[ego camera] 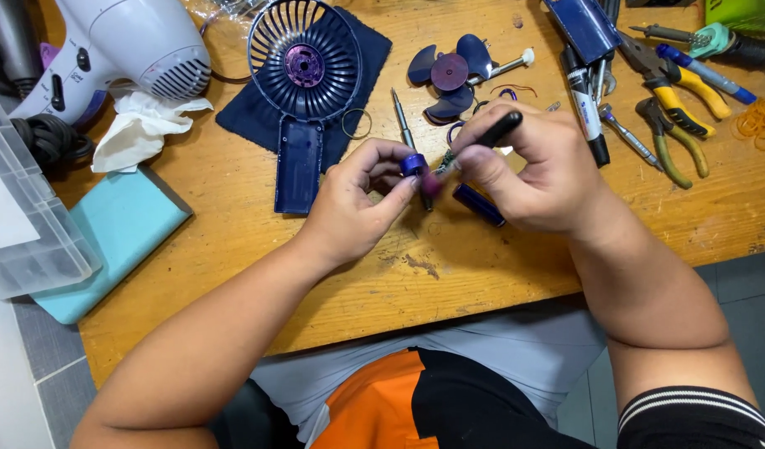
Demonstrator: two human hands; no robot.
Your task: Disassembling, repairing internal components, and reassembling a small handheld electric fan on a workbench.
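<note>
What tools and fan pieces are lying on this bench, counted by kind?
Pliers: 2
Screwdrivers on the bench: 2
Markers: 1
Fan grilles: 1
Fan blades: 1
Hair dryers: 1
Total: 8

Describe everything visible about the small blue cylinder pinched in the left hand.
The small blue cylinder is short and glossy, plastic or metal by its look, with a darker top face. The left hand pinches it between thumb and fingertips just above the wooden table. The right hand holds a black tool close beside it; whether the tip touches it cannot be told.
</note>
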